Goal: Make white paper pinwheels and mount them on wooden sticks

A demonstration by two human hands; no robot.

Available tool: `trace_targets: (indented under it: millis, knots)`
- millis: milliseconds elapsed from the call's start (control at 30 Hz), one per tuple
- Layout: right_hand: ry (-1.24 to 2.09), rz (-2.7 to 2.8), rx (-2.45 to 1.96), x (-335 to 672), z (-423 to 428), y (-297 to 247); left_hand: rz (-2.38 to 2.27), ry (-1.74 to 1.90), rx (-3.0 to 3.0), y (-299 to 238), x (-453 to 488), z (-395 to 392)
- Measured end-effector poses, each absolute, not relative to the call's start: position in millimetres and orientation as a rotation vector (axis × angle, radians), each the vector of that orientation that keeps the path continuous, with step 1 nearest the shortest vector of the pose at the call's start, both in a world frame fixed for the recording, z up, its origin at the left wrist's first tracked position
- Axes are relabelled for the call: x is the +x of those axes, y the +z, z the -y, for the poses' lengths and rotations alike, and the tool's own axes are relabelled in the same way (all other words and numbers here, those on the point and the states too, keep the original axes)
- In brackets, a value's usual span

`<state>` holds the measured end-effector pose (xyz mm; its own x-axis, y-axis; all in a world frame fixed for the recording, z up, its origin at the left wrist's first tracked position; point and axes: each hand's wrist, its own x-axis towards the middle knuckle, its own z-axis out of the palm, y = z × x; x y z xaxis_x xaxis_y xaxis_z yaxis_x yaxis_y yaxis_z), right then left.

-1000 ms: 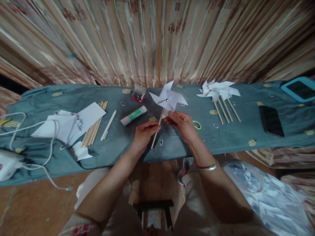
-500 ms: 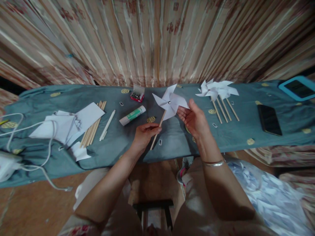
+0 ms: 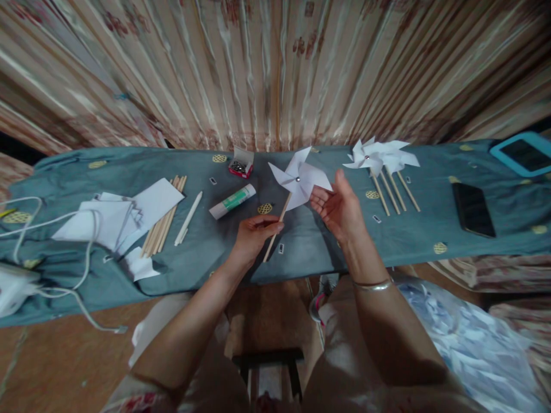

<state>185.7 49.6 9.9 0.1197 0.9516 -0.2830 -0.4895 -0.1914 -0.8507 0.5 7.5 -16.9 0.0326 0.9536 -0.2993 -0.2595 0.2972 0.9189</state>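
Note:
My left hand point(image 3: 253, 237) pinches the wooden stick of a white paper pinwheel point(image 3: 298, 178) and holds it upright above the blue-grey cloth-covered table point(image 3: 301, 252). A metal pin sits at the pinwheel's centre. My right hand point(image 3: 340, 207) is open, palm turned left, with its fingertips touching the right blade of the pinwheel. A bangle is on my right wrist.
Three finished pinwheels point(image 3: 381, 156) lie at the back right, beside a black phone point(image 3: 473, 210) and a blue-framed tablet point(image 3: 522, 154). A glue stick point(image 3: 233, 201), pin box point(image 3: 241, 163), white pen point(image 3: 188, 218), wooden sticks point(image 3: 166, 223), paper sheets point(image 3: 116, 217) and a white cable point(image 3: 47, 246) lie to the left.
My right hand let go of the pinwheel's lower blade, opened, and moved up and right to touch the right blade. My left hand kept hold of the stick.

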Motion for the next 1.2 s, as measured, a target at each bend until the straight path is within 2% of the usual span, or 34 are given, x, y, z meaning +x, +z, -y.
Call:
trace_targets:
  millis: [1200]
  knots:
    - [1.529, 0.6, -1.062, 171.2, -41.2, 14.4, -1.164, 1.164, 0.738, -13.2, 0.6, -9.2]
